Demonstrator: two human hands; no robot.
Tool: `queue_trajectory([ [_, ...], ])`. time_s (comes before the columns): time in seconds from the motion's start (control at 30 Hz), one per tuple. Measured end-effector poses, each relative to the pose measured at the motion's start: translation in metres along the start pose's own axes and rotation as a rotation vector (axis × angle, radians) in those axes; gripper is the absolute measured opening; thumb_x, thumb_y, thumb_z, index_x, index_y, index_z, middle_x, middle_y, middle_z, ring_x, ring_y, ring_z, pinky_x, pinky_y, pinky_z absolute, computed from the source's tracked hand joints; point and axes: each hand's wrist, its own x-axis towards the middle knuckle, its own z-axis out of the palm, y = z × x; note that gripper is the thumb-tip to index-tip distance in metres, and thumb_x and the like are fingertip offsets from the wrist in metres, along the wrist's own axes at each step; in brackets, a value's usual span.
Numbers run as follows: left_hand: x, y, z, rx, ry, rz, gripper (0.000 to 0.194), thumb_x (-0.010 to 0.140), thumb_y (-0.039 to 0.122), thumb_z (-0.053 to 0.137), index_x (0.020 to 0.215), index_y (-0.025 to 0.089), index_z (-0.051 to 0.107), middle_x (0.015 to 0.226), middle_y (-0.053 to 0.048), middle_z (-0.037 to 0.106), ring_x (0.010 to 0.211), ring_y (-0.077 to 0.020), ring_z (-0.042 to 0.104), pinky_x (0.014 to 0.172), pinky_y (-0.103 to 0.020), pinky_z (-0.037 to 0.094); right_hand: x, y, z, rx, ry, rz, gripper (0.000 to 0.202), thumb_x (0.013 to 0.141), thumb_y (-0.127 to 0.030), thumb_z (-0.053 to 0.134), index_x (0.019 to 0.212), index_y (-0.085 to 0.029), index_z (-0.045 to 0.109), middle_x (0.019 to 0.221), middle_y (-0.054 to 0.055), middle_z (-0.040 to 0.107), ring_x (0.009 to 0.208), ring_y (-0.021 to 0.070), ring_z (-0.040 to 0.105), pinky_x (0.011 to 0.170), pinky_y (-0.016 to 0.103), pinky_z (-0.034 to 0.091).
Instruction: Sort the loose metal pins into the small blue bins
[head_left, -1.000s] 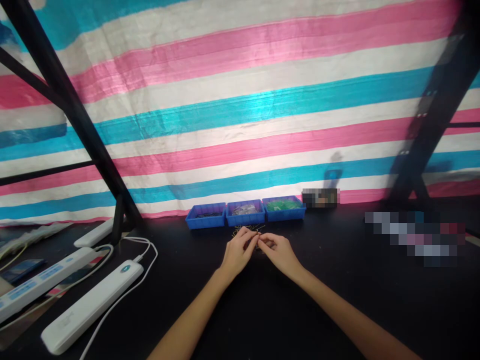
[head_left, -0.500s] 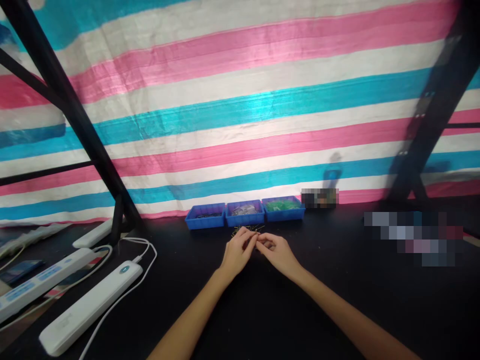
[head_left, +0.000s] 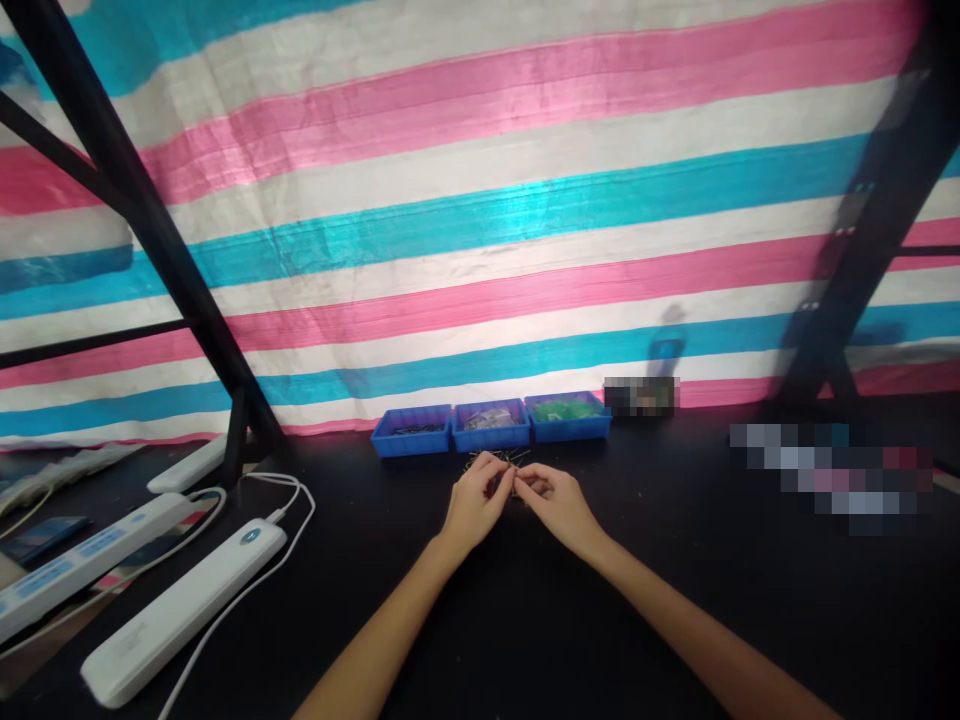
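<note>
My left hand [head_left: 477, 500] and my right hand [head_left: 553, 503] meet at their fingertips over the black table [head_left: 525, 620]. Both are pinched closed on something too small to make out. Thin brass-coloured pieces [head_left: 517, 457] lie in a small pile just beyond the fingers, partly hidden by them. Behind the pile stand three blue trays side by side: the left tray [head_left: 411, 445] holds dark thin pieces, the middle tray [head_left: 491, 437] clear ones, the right tray [head_left: 571, 430] green ones.
At the left lie a long white device [head_left: 180, 620] with a cable [head_left: 247, 585] and a white power strip [head_left: 97, 555]. Black frame bars [head_left: 150, 230] rise on both sides before a striped sheet [head_left: 480, 210]. Blurred-out items lie at the right.
The fingertips have shifted very slightly against each other. Both hands otherwise stay in the same place.
</note>
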Motion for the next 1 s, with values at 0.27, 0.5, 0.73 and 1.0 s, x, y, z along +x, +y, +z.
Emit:
queue_trajectory([
  [0.27, 0.0005, -0.0024, -0.0005, -0.003, 0.010, -0.005, 0.027, 0.085, 0.034, 0.039, 0.077, 0.017, 0.059, 0.076, -0.001, 0.051, 0.059, -0.0083, 0.046, 0.053, -0.019, 0.037, -0.0001, 0.0018, -0.0002, -0.004, 0.020, 0.011, 0.021, 0.075, -0.032, 0.050, 0.078, -0.016, 0.063, 0.071, 0.003, 0.065, 0.060, 0.0137, 0.057, 0.053, 0.022, 0.045],
  [0.5, 0.0005, -0.0020, 0.0003, -0.009, 0.023, -0.013, 0.028, 0.084, 0.034, 0.039, 0.076, 0.017, 0.059, 0.075, -0.001, 0.052, 0.058, -0.0086, 0.046, 0.052, -0.019, 0.037, -0.0003, 0.0014, -0.0005, 0.014, 0.005, -0.003, 0.021, 0.076, -0.032, 0.049, 0.079, -0.016, 0.063, 0.071, 0.003, 0.064, 0.060, 0.0136, 0.057, 0.054, 0.022, 0.046],
  [0.73, 0.0003, -0.0035, 0.0005, -0.001, 0.011, -0.010, 0.026, 0.084, 0.034, 0.040, 0.078, 0.018, 0.059, 0.076, -0.001, 0.051, 0.058, -0.0084, 0.046, 0.052, -0.019, 0.036, -0.0007, -0.0003, 0.0000, -0.006, 0.003, -0.009, 0.021, 0.075, -0.031, 0.050, 0.078, -0.016, 0.064, 0.071, 0.003, 0.064, 0.060, 0.0133, 0.056, 0.054, 0.022, 0.044],
  [1.0, -0.0001, -0.0024, 0.0011, -0.004, -0.004, -0.009, 0.024, 0.084, 0.034, 0.041, 0.081, 0.019, 0.059, 0.076, 0.000, 0.052, 0.059, -0.0084, 0.047, 0.052, -0.019, 0.037, -0.0031, -0.0002, 0.0022, -0.026, -0.052, -0.033, 0.020, 0.076, -0.031, 0.049, 0.077, -0.016, 0.063, 0.068, 0.002, 0.063, 0.057, 0.0121, 0.054, 0.052, 0.021, 0.042],
])
